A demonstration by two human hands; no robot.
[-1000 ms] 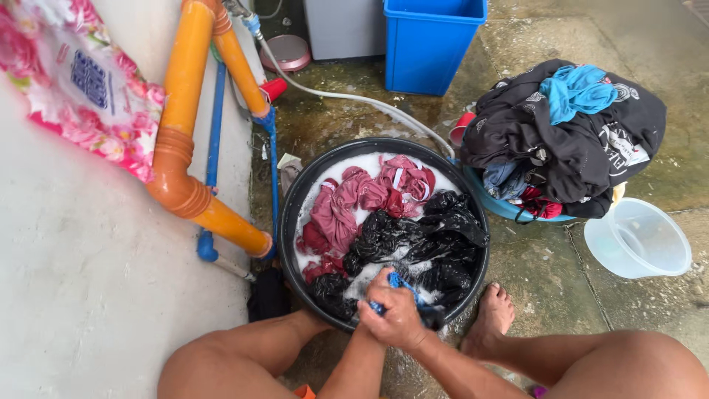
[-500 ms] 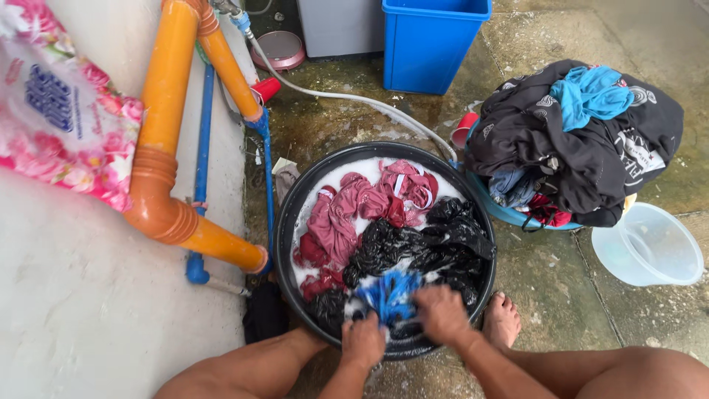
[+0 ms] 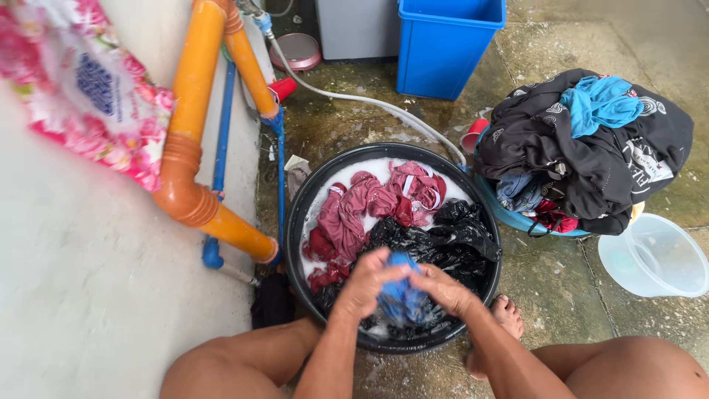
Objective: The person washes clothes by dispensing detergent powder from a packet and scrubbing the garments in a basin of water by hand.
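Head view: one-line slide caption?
Left hand and right hand grip a blue garment over a black basin of soapy laundry.

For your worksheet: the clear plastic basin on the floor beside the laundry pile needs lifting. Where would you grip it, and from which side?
Probably grip the clear plastic basin by its rim at the near edge, coming from above. It stands upright with its mouth open and looks empty. The heap of dark clothes crowds its far-left side, so the near side looks freer.

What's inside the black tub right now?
The black tub holds soapy water, maroon clothes and black clothes. Left hand and right hand grip a blue cloth over it. The tub's bottom is covered.
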